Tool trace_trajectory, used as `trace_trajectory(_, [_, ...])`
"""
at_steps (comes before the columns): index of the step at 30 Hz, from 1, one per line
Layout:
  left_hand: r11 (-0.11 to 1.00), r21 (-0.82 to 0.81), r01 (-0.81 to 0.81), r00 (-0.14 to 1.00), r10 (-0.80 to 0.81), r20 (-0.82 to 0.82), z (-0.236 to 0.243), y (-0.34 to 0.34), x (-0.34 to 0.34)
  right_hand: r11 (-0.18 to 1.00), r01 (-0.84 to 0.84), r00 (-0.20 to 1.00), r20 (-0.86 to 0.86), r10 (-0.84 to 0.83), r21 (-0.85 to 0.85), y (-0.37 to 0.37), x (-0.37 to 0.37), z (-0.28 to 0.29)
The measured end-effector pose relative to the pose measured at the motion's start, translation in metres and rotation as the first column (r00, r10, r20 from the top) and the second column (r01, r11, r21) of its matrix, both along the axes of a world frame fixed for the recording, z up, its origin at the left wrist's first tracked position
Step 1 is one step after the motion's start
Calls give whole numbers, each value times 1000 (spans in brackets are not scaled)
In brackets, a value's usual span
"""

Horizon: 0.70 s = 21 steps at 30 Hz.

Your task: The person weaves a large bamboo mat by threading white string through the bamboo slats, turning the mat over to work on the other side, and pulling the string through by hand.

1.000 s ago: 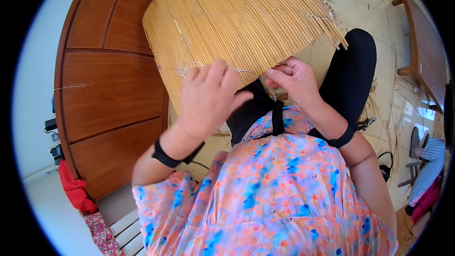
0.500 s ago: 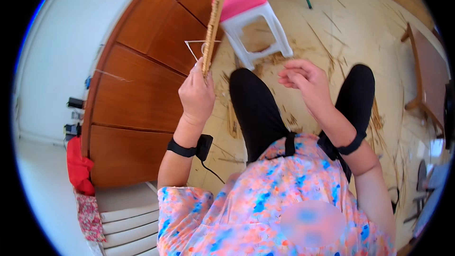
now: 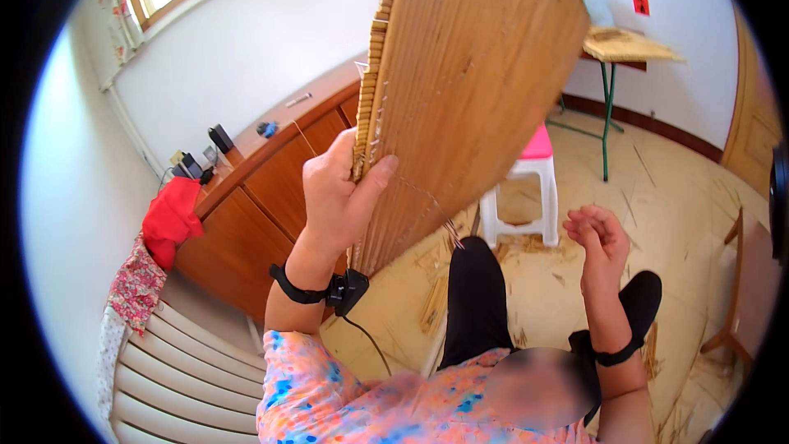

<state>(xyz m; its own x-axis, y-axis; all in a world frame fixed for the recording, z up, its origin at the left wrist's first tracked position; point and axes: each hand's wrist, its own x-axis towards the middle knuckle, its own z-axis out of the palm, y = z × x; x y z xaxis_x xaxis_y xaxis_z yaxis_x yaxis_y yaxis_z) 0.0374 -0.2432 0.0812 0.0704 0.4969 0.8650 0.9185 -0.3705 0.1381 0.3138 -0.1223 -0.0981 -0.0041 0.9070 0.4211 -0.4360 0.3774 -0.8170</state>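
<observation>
I see a stiff mat of straw-coloured reeds [image 3: 468, 66] raised upright, tilted, its edge of bundled stem ends toward the left and its broad face toward me. My left hand [image 3: 341, 193] grips that edge, thumb over the face. Pale thread is laced along the edge, and loose strands [image 3: 436, 205] dangle across the face toward my knee. Out to the right, below the mat, my right hand [image 3: 600, 247] is raised with loosely curled fingers slightly apart and nothing visible in them.
Wooden cabinet [image 3: 222, 255] with small devices, red cloth [image 3: 168, 218] and a slatted white bench [image 3: 189, 362] on the left. A pink-topped stool [image 3: 538, 197] stands ahead, a green-legged table [image 3: 633, 49] behind. Wooden furniture [image 3: 740, 279] is at right. Reed scraps [image 3: 431, 304] litter the floor.
The mat has been lifted from across my lap to upright, and its broad face now shows. My left hand rose gripping it. My right hand left the mat and moved rightward and down.
</observation>
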Motion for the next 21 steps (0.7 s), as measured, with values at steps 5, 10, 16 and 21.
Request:
trace_trajectory(5, [973,-62,223,967,-212,141,10,-2,10,984,102,995,-35,-98,149,-12,15,19])
trace_trajectory(10, [907,-182,380,906,-325,271,2,-5,24,952,203,979,-51,-197,231,-24,27,26])
trace_trajectory(16, [840,-120,530,835,-491,248,-9,9,39,921,235,972,-60,-227,310,-40,33,34])
trace_trajectory(21, [880,-163,446,894,-431,120,0,1,50,913,243,963,30,-267,328,-37,36,38])
